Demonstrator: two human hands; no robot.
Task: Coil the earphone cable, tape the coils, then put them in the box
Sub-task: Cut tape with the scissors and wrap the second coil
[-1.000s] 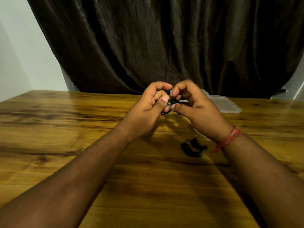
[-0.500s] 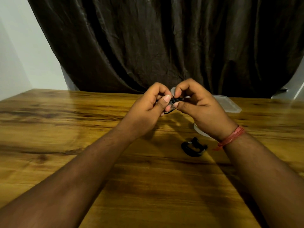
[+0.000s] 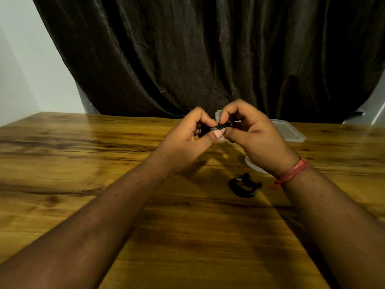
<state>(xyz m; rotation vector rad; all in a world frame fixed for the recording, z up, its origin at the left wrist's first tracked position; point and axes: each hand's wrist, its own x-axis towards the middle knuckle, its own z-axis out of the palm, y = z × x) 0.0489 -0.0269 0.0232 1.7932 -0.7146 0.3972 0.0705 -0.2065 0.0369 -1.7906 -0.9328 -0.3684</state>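
Observation:
Above the middle of the wooden table [image 3: 83, 174], both hands hold a black coiled earphone cable [image 3: 220, 127]. My left hand [image 3: 187, 142] pinches the coil between thumb and curled fingers, most of it hidden in the palm. My right hand [image 3: 252, 132] pinches its right end, where a glint like clear tape shows. A second black coil [image 3: 244, 185] lies on the table below my right wrist. The clear plastic box [image 3: 289, 132] sits behind my right hand, partly hidden.
A white tape roll [image 3: 253, 164] peeks out under my right wrist. A dark curtain [image 3: 208, 55] hangs behind the table's far edge. A red thread band [image 3: 291, 174] circles my right wrist.
Both hands rose slightly and stayed together. My right fingers shifted along the coil's end, and the cable now shows more between the thumbs.

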